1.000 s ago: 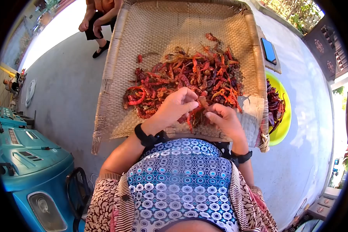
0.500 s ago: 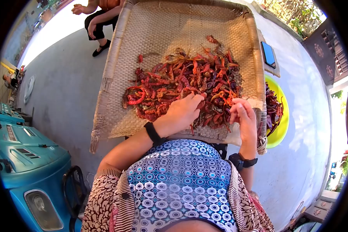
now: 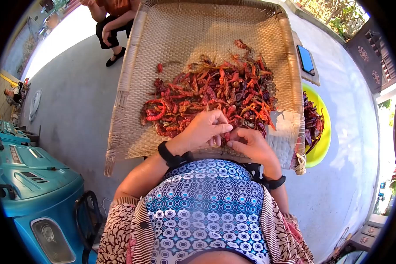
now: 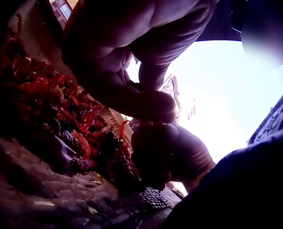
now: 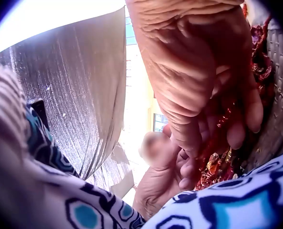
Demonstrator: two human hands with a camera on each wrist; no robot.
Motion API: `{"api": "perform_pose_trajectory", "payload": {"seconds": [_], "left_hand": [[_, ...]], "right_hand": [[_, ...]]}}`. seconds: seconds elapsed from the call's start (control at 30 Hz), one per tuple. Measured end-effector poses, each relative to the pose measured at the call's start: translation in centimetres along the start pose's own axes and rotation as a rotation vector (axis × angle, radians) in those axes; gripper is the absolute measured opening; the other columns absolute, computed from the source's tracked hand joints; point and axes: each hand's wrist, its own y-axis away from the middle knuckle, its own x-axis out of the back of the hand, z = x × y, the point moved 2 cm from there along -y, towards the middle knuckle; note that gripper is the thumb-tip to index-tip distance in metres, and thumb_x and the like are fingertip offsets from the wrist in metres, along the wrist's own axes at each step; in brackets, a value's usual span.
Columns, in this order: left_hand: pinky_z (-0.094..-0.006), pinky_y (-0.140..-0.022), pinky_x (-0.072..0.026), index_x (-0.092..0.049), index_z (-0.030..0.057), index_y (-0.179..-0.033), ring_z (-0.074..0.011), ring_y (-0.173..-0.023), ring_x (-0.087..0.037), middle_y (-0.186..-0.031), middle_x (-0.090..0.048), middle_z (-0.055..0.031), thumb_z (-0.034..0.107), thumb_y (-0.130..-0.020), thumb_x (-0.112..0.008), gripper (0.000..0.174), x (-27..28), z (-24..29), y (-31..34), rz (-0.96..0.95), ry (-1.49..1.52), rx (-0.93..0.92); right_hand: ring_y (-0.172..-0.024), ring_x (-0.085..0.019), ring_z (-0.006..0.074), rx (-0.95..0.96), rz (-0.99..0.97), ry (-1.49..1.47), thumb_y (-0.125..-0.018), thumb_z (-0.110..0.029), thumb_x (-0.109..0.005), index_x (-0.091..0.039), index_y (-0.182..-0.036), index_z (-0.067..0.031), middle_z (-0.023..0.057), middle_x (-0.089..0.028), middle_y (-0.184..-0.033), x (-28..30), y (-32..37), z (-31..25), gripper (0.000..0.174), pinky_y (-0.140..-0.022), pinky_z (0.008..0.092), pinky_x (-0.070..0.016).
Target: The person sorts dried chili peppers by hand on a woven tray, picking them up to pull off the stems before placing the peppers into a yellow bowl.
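Both hands meet over the near edge of a heap of dried red chili peppers on a woven tray. A small red chili pepper shows between the fingertips, mostly hidden by them. My left hand pinches it from one side, thumb on top. From the other side my right hand pinches it with bent fingers. In the left wrist view the left thumb lies right at the right hand's fingers. Red chili shows beside the curled right hand in the right wrist view.
A yellow-green basin of dark red chilies stands right of the tray. A phone lies on a board beyond it. Left are a teal vehicle and a black chair frame. Another person sits at the far left corner.
The hands were together, parted half a second ago with the right hand off to the right and the left at the heap, and are together again, nearer the tray's front edge.
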Motion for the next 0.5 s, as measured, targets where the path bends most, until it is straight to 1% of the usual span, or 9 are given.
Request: {"api": "perform_pose_trajectory", "payload": {"seconds": [0.07, 0.1, 0.17, 0.2, 0.23, 0.3, 0.33, 0.4, 0.5], "left_hand": [[-0.0255, -0.056, -0.0488, -0.057, 0.0030, -0.102, -0.0115, -0.066, -0.061, -0.083, -0.065, -0.0042, 0.017, -0.094, -0.066, 0.019, 0.3, 0.1, -0.2, 0.118, -0.132, -0.090], [-0.0268, -0.059, -0.0500, -0.057, 0.0031, -0.103, -0.0131, -0.068, -0.061, -0.085, -0.064, -0.0046, 0.017, -0.093, -0.067, 0.020, 0.5, 0.1, -0.3, 0.178, -0.198, -0.136], [-0.0301, -0.068, -0.0505, -0.058, 0.0039, -0.107, -0.0162, -0.075, -0.060, -0.090, -0.061, -0.0054, 0.016, -0.090, -0.069, 0.024, 1.5, 0.5, -0.4, 0.401, -0.577, -0.277], [-0.0317, -0.072, -0.0507, -0.058, 0.0043, -0.109, -0.0177, -0.078, -0.060, -0.092, -0.059, -0.0058, 0.015, -0.088, -0.070, 0.026, 2.0, 0.7, -0.4, 0.512, -0.767, -0.347], [-0.0363, -0.079, -0.0496, -0.058, 0.0066, -0.111, -0.0233, -0.086, -0.060, -0.095, -0.056, -0.0081, 0.018, -0.085, -0.071, 0.031, 2.2, 1.0, -0.3, 0.530, -0.736, -0.259], [-0.0382, -0.077, -0.0501, -0.058, 0.0070, -0.109, -0.0256, -0.086, -0.061, -0.098, -0.057, -0.0087, 0.021, -0.086, -0.070, 0.029, 2.7, 0.1, -0.8, 0.575, -0.897, -0.311], [-0.0392, -0.077, -0.0503, -0.058, 0.0072, -0.109, -0.0267, -0.086, -0.062, -0.099, -0.057, -0.0090, 0.022, -0.087, -0.069, 0.028, 2.8, -0.1, -1.0, 0.597, -0.977, -0.337], [-0.0409, -0.076, -0.0506, -0.058, 0.0081, -0.107, -0.0288, -0.087, -0.063, -0.100, -0.057, -0.0098, 0.024, -0.087, -0.068, 0.027, 3.0, -0.2, -1.2, 0.531, -0.975, -0.256], [-0.0418, -0.075, -0.0510, -0.059, 0.0090, -0.104, -0.0295, -0.087, -0.064, -0.100, -0.057, -0.0098, 0.024, -0.087, -0.068, 0.025, 3.1, -0.3, -1.4, 0.537, -0.953, -0.256]], "right_hand": [[-0.069, -0.058, 0.0089, 0.032, 0.006, 0.068, -0.089, -0.015, -0.070, -0.065, -0.095, -0.0006, 0.0023, -0.065, -0.080, 0.6, 0.2, 0.5, 0.016, -0.063, 0.0255, -0.0465], [-0.068, -0.058, 0.0085, -0.006, 0.080, -0.065, -0.091, -0.015, -0.069, -0.064, -0.094, -0.0010, 0.0020, -0.064, -0.079, 1.3, 0.4, 0.7, 0.015, -0.063, 0.0248, -0.0463], [-0.067, -0.057, 0.0078, -0.082, 0.226, -0.330, -0.093, -0.016, -0.067, -0.063, -0.093, -0.0018, 0.0012, -0.062, -0.079, 3.0, 1.0, 1.4, 0.015, -0.062, 0.0235, -0.0460], [-0.066, -0.056, 0.0076, -0.042, 0.325, -0.386, -0.095, -0.017, -0.065, -0.062, -0.093, -0.0033, 0.0004, -0.061, -0.078, 4.4, 1.5, 1.8, 0.015, -0.061, 0.0230, -0.0458], [-0.064, -0.055, 0.0075, -0.001, 0.424, -0.441, -0.097, -0.019, -0.063, -0.061, -0.093, -0.0048, -0.0003, -0.060, -0.077, 5.9, 2.1, 2.4, 0.015, -0.060, 0.0225, -0.0457], [-0.063, -0.055, 0.0095, 0.121, 0.687, -0.658, -0.098, -0.022, -0.060, -0.060, -0.092, -0.0068, -0.0003, -0.061, -0.079, 8.8, 3.1, 3.5, 0.017, -0.059, 0.0235, -0.0459], [-0.066, -0.057, 0.0111, 0.196, 0.751, -0.828, -0.100, -0.028, -0.056, -0.063, -0.098, -0.0076, -0.0001, -0.062, -0.080, 10.4, 3.7, 4.5, 0.021, -0.060, 0.0251, -0.0477], [-0.072, -0.058, 0.0121, 0.377, 0.820, -1.265, -0.101, -0.032, -0.055, -0.062, -0.112, -0.0069, 0.0004, -0.062, -0.085, 12.2, 4.2, 5.0, 0.029, -0.063, 0.0276, -0.0492], [-0.077, -0.058, 0.0129, 0.223, 0.924, -1.444, -0.101, -0.035, -0.053, -0.056, -0.126, -0.0061, 0.0011, -0.063, -0.092, 11.4, 4.1, 4.1, 0.039, -0.067, 0.0297, -0.0502]]}}
